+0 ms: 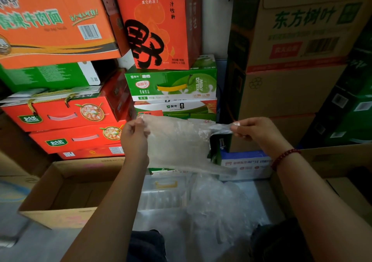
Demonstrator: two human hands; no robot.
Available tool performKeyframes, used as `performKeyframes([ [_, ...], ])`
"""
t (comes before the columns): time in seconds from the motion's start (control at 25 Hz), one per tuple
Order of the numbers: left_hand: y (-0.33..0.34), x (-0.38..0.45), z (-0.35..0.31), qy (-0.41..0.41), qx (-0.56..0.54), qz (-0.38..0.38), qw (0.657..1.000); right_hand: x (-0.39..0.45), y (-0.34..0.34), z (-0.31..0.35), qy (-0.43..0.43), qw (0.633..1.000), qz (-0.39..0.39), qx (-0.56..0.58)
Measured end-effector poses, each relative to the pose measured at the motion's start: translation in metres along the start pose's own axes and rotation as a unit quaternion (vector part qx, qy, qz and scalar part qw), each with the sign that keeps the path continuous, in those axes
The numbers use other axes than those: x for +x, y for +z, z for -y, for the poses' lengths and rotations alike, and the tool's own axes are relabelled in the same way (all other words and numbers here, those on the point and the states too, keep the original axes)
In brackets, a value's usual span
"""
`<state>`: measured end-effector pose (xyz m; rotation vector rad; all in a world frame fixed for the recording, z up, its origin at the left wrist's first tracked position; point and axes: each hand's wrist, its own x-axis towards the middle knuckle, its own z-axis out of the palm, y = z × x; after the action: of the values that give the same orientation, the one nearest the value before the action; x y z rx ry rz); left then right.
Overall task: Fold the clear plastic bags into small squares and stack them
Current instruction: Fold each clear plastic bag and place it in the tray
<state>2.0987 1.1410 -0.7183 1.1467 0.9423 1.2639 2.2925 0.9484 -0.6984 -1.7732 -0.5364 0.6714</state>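
Between stacked cartons, up at chest height: left hand (134,136) and right hand (254,130) both raised, one clear plastic bag (177,145) stretched between. Left fingers curled tight on upper left corner of bag, thumb side toward camera. Right fingertips pinching a twisted strip at upper right corner, pulled out sideways. Sheet hanging slack below both grips, crumpled, lower edge trailing toward the right. Red bead bracelet (284,157) around right wrist.

Below the hands, on a pale surface: loose heap of clear plastic bags (215,207), unfolded, wrinkled, lying apart from the held one. Just left of heap, a white tray-like pack (163,197) with a yellow mark, partly covered by film. Whether any folded squares lie there, cannot tell.

Left of the arms: open cardboard box (60,191), flaps up. Behind, red gift cartons (66,116) with rope handles, stacked in layers; above those, an orange noodle carton (52,22). Centre back: tall red drink carton (159,26) standing on a green milk-drink carton (171,84). Right side: large brown cartons (291,60) stacked high, green print on top one. Blue-and-white box (244,165) low beside right forearm.
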Motion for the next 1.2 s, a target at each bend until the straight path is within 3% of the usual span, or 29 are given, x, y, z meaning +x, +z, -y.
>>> performKeyframes([
  [0.2, -0.001, 0.001, -0.001, -0.009, 0.006, -0.025, 1.0, 0.001, -0.006, 0.0, 0.042, 0.995, 0.027, 0.081],
  [0.36, -0.001, -0.001, 0.001, 0.015, 0.036, -0.039, 0.998, 0.003, -0.003, 0.0, 0.038, 0.991, 0.0, 0.13],
  [0.52, 0.0, -0.002, 0.001, 0.025, 0.058, -0.023, 0.998, 0.002, 0.008, 0.001, 0.005, 0.991, -0.063, 0.114],
  [0.68, 0.001, -0.006, 0.001, 0.071, 0.111, -0.045, 0.99, 0.005, 0.018, -0.003, -0.05, 0.989, -0.137, 0.001],
  [0.84, 0.002, -0.007, 0.001, 0.119, 0.144, -0.059, 0.981, 0.009, 0.019, -0.006, -0.042, 0.986, -0.162, -0.013],
  [1.0, -0.001, -0.012, -0.002, 0.203, 0.148, -0.047, 0.967, 0.011, 0.016, -0.012, -0.033, 0.986, -0.12, -0.11],
  [1.08, -0.001, -0.016, -0.002, 0.23, 0.158, -0.016, 0.96, 0.011, 0.016, -0.013, -0.068, 0.982, -0.086, -0.152],
  [1.2, 0.004, -0.024, 0.0, 0.242, 0.162, 0.062, 0.955, 0.004, 0.028, -0.011, -0.145, 0.981, -0.009, -0.126],
])
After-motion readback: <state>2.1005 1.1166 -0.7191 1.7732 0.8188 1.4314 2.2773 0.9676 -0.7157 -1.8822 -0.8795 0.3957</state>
